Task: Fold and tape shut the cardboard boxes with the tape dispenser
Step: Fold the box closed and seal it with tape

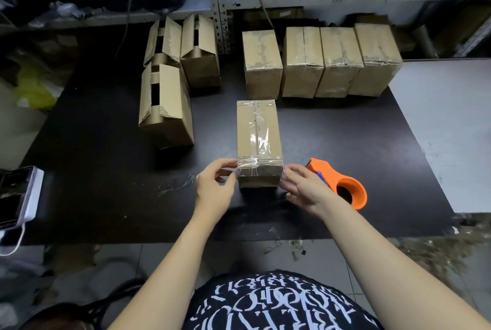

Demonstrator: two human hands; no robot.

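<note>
**Seal the near-end cross strip**

The box (259, 138) sits mid-table (106, 170), long seam already taped, with tape (248, 163) running across its near end. The left hand (214, 187) has curled fingers pinching the loose tape tail at the near-left corner. The right hand (305, 189) has fairly straight fingers lying against the near-right side and holds nothing. The tape dispenser (348, 186) is on the table just right of that hand, with no hand on it.

My take on doing this step well:
- Pull the left tail taut before it lands; the film already looks wrinkled.
- Wipe from the top edge down each side.
- Press the corners hard, since that's where the tape lifts.
- Keep the box square.

Then move it to the taped boxes (303, 64); the open boxes (164, 106) are next.
</note>
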